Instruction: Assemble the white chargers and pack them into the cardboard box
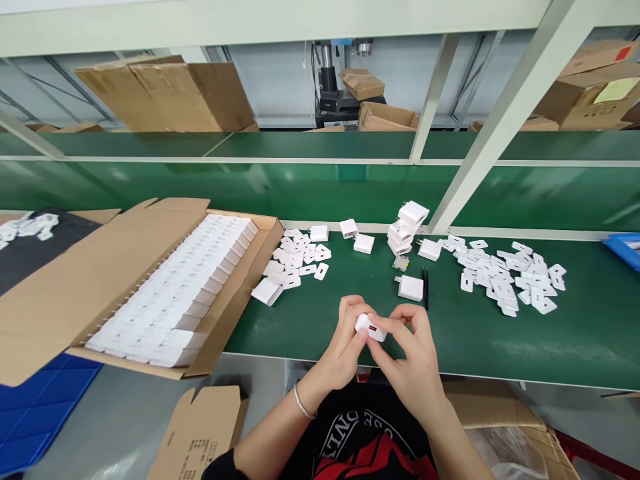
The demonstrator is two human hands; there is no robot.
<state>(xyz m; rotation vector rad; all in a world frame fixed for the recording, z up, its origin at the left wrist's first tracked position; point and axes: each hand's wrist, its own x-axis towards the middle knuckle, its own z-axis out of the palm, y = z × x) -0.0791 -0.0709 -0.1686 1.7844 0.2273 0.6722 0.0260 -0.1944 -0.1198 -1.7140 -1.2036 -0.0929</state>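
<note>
Near the bench's front edge, a white USB charger point(371, 327) is held between both hands, its red-lined port facing up toward me. My left hand point(349, 333) grips it from the left side, and my right hand point(407, 347) pinches its right side with thumb and forefinger. Just beyond the hands lies another white charger point(411, 289) with its prongs to the left, beside black tweezers point(425, 288). A small bare circuit part point(401, 263) sits farther back, below a stack of white chargers point(401, 233).
A cardboard box point(270, 247) with rows of white chargers stands at left. Loose white face plates lie in a left pile point(293, 257) and a right pile point(500, 273). A slanted white post point(470, 160) rises behind the bench. An open carton point(500, 407) stands below at right.
</note>
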